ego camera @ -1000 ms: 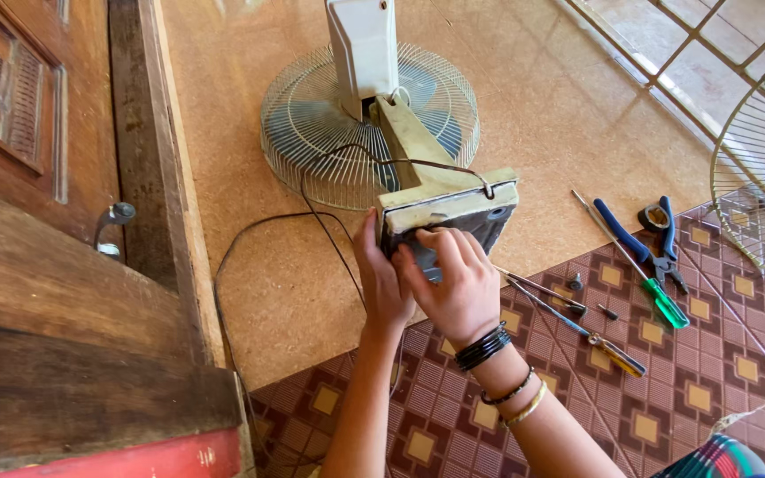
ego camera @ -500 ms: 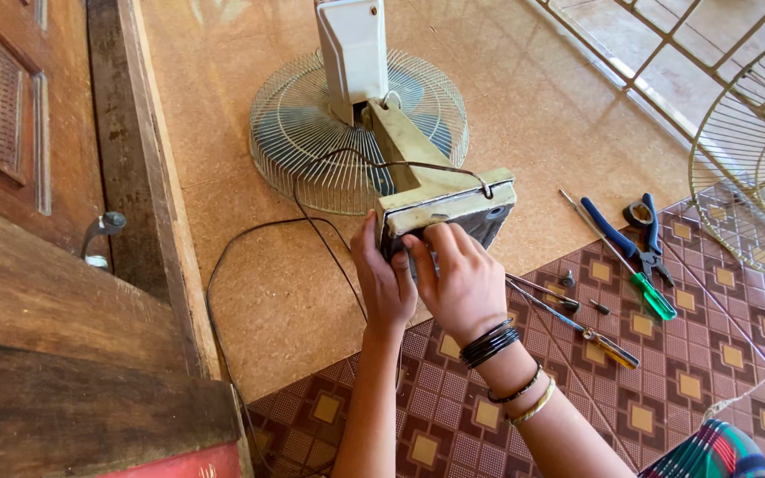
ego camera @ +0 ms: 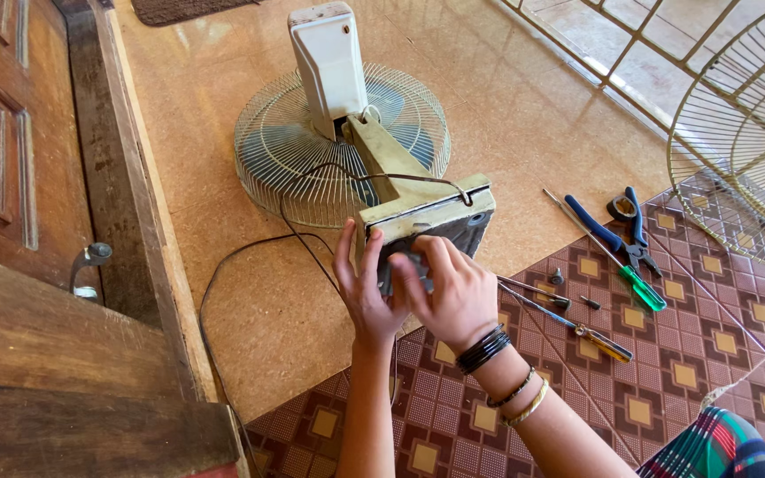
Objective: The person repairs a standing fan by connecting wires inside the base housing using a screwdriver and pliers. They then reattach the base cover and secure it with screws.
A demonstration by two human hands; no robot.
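Tan floor [ego camera: 250, 292] meeting patterned brown tile, wooden door at left; a table fan [ego camera: 347, 142] lies face down mid-scene, base [ego camera: 427, 212] tipped up toward the near side. Left hand [ego camera: 365, 296] grips the base's left edge, right hand [ego camera: 453, 292] presses curled fingers into its open underside; black cord [ego camera: 223, 265] trails left. Right of them: two screwdrivers [ego camera: 613, 257], blue-handled pliers [ego camera: 622, 226], loose fan guard [ego camera: 745, 150] far right.

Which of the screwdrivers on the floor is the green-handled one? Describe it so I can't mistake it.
Start at the fan base under both hands and look right, onto the patterned tiles. The green-handled screwdriver lies slanted there, right beside the blue-handled pliers. Its clear green handle sets it apart from the yellow-handled screwdriver lying closer to the right hand.
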